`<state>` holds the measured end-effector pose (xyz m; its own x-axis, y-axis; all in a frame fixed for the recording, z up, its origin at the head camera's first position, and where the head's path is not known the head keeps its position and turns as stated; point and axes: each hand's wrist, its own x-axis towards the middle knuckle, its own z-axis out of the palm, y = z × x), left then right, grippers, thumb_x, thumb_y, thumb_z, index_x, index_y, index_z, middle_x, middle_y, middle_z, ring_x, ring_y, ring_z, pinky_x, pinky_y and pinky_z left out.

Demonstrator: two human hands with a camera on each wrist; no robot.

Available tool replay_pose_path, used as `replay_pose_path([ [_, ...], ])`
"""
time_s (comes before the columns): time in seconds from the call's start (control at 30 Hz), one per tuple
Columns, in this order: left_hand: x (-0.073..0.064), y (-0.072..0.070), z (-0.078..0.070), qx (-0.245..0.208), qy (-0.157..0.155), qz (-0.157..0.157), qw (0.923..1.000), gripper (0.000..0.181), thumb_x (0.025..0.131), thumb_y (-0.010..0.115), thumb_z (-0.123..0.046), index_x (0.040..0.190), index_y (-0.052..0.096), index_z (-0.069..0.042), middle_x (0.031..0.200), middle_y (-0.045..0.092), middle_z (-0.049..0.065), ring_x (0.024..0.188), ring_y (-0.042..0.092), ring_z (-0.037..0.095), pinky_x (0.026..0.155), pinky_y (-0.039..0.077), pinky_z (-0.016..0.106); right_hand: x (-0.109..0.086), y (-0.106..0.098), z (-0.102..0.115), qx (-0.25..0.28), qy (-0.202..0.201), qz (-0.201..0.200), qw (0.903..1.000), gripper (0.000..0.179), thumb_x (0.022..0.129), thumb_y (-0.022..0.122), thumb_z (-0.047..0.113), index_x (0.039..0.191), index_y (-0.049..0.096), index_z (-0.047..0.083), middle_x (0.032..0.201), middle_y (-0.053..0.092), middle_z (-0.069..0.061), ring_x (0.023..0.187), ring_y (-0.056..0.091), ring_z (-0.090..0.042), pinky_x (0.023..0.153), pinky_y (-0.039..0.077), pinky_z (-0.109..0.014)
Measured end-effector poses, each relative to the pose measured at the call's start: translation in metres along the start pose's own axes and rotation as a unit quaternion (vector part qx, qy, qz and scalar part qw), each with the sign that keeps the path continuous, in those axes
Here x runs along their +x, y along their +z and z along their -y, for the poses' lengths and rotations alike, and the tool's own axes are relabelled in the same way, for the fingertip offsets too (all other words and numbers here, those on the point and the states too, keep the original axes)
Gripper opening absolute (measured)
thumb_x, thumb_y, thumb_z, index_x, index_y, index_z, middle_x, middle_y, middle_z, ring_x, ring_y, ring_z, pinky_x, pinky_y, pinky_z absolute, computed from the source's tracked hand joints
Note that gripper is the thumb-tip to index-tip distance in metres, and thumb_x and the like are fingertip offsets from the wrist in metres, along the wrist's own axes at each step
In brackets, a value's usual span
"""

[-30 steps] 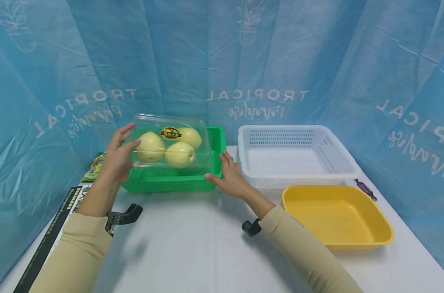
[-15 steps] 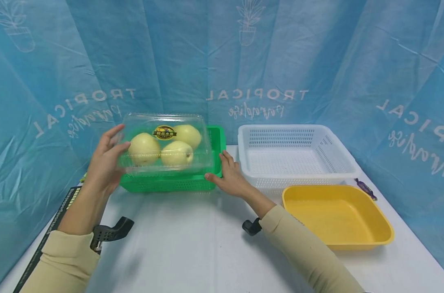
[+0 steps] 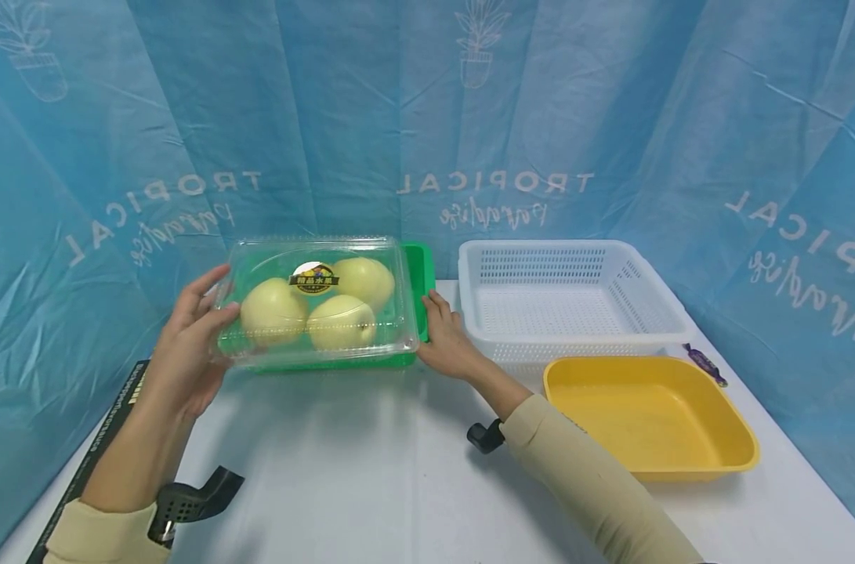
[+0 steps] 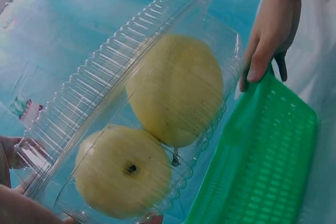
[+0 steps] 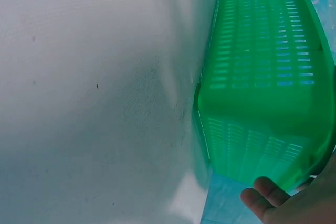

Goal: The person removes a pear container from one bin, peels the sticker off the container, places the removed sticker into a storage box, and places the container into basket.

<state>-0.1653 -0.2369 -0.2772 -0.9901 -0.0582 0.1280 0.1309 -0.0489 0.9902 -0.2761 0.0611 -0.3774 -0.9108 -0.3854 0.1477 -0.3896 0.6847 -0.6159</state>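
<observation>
My left hand [image 3: 183, 348] grips the left end of a clear plastic fruit box [image 3: 321, 301], thumb toward its upper front. Inside are three pale yellow round fruits [image 3: 272, 309], and a black and gold label is on the lid. The box overlaps most of the green basket [image 3: 420, 282] in the head view. In the left wrist view the box is tilted, beside the perforated basket [image 4: 273, 150]. My right hand [image 3: 448, 337] holds the basket's right end by the rim, thumb over the edge in the left wrist view. Its fingertips show near the basket's end in the right wrist view.
A white perforated basket [image 3: 472, 290] stands to the right of the green one. In front of it sits a yellow tub [image 3: 646, 415], with a purple-wrapped sweet [image 3: 704, 365] near its back edge. A black strip [image 3: 96, 454] of packaging lies at left, partly behind my arm.
My left hand has drawn the fruit box left, lower and nearer to me, over the green basket's front edge. The right hand stays at the basket's end.
</observation>
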Motion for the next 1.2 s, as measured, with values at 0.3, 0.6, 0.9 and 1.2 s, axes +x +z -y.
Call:
replay_pose_path([
  [0.3, -0.023, -0.004, 0.015, -0.024, 0.015, 0.02, 0.9994, 0.055, 0.1, 0.045, -0.022, 0.149, 0.022, -0.032, 0.158, -0.008, 0.008, 0.143, -0.004, 0.041, 0.074, 0.055, 0.027, 0.002, 0.0, -0.003, 0.004, -0.006, 0.001, 1.0, 0.089, 0.089, 0.052, 0.053, 0.15, 0.011, 0.003, 0.159, 0.002, -0.013, 0.14, 0.018, -0.04, 0.11, 0.029, -0.054],
  [0.6, -0.046, -0.008, 0.029, -0.032, 0.002, 0.036, 0.9988, 0.055, 0.101, 0.042, -0.017, 0.15, 0.02, -0.033, 0.155, -0.007, 0.009, 0.141, -0.001, 0.043, 0.077, 0.054, 0.032, 0.002, 0.0, -0.002, 0.004, -0.008, -0.002, 1.0, 0.088, 0.09, 0.052, 0.051, 0.15, 0.012, 0.001, 0.158, 0.003, -0.015, 0.142, 0.013, -0.041, 0.111, 0.026, -0.055],
  [0.9, -0.066, -0.008, 0.039, -0.037, -0.033, 0.022, 0.9985, 0.056, 0.101, 0.04, -0.016, 0.15, 0.019, -0.032, 0.158, -0.016, 0.002, 0.143, -0.01, 0.039, 0.079, 0.054, 0.033, 0.001, 0.0, -0.004, -0.005, -0.017, -0.002, 0.9998, 0.086, 0.091, 0.053, 0.047, 0.15, 0.012, 0.0, 0.158, 0.003, -0.016, 0.141, 0.015, -0.042, 0.111, 0.027, -0.054],
  [1.2, -0.086, -0.009, 0.056, -0.008, -0.077, 0.026, 0.9967, 0.056, 0.102, 0.04, -0.019, 0.15, 0.016, -0.036, 0.158, -0.018, 0.002, 0.145, -0.014, 0.034, 0.09, 0.049, 0.042, -0.001, -0.002, -0.003, -0.008, -0.023, -0.003, 0.9997, 0.089, 0.091, 0.048, 0.055, 0.15, 0.011, -0.001, 0.158, 0.003, -0.017, 0.135, 0.024, -0.045, 0.109, 0.029, -0.054],
])
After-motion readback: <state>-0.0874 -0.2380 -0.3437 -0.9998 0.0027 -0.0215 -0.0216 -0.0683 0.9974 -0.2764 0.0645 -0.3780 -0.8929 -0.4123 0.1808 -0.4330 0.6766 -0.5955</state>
